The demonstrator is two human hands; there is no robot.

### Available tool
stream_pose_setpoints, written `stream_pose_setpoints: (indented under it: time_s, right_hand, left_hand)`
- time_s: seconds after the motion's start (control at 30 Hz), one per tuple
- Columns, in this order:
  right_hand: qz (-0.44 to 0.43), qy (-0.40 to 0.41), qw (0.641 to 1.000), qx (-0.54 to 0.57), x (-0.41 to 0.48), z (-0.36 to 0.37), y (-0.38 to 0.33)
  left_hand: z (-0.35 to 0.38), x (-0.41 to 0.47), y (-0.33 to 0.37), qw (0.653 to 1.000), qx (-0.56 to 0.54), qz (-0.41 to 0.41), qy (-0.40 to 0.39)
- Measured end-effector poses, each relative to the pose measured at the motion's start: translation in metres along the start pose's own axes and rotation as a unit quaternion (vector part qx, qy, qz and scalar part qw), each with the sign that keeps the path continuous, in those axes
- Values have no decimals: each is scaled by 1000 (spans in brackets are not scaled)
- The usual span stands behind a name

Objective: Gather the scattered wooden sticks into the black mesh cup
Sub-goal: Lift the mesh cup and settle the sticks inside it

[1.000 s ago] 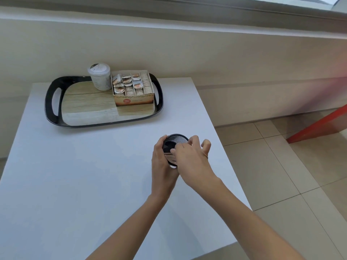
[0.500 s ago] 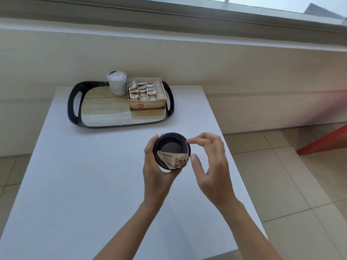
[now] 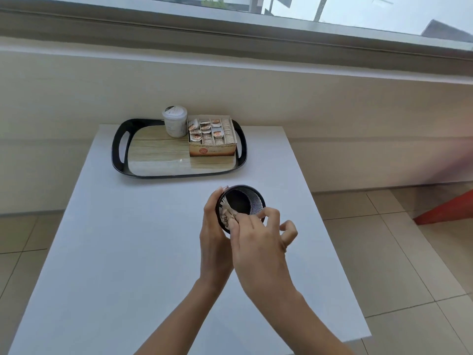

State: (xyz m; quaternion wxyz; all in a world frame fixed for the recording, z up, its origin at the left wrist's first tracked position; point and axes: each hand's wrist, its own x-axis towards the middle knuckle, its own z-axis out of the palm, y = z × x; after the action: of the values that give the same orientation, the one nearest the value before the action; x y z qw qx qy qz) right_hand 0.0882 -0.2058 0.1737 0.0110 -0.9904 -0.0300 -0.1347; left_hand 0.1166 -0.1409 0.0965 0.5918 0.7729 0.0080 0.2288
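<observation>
The black mesh cup [image 3: 252,201] is held up over the white table [image 3: 128,252], its mouth tilted toward the camera. My left hand [image 3: 213,237] wraps around its left side from below. A bundle of wooden sticks [image 3: 225,214] leans inside against the cup's left wall, ends showing at the rim. My right hand [image 3: 258,242] reaches over the near rim, and its thumb and forefinger touch the stick ends. The other fingers are curled loosely apart. No loose sticks show on the table.
A black-rimmed tray [image 3: 120,149] with a wood-pattern base sits at the table's far end. On it stand a white lidded cup [image 3: 175,121] and a cardboard box of sachets [image 3: 212,135]. The wall and window sill lie behind; tiled floor [image 3: 384,252] is to the right.
My right hand, which had drawn back from the cup half a second ago, has come back onto the stick ends. The sticks now lean on the cup's left side. The view has tilted up.
</observation>
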Motion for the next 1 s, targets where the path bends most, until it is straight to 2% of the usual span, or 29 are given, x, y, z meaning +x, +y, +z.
stream_pose_setpoints:
  time_s: [0.13,0.27,0.4,0.47,0.6,0.7,1.0]
  right_hand:
    - [5,34,998,48,1,4,4]
    - [-3,33,995,97,4,3,10]
    - [12,67,994,84,7,-4,14]
    - [25,31,998,53,10,-8,13]
    - [41,-119,992,32,20,-11,0]
    - [47,-171,984,9,22,-12,-11]
    - [50,-129,983,117,23,-6,-9]
  left_hand:
    - [-5,-1,-5,999,-13,-29,6]
    - [-10,-3,-8,999,-25,-37,-3]
    - [-11,-4,-6,998,-43,-48,13]
    - [-11,-6,-6,998,-40,-41,19]
    - [-8,-12,-4,998,-33,-42,16]
    - [-7,-16,5,997,-43,-56,13]
    - [-15,-15,3,992,-80,-97,-2]
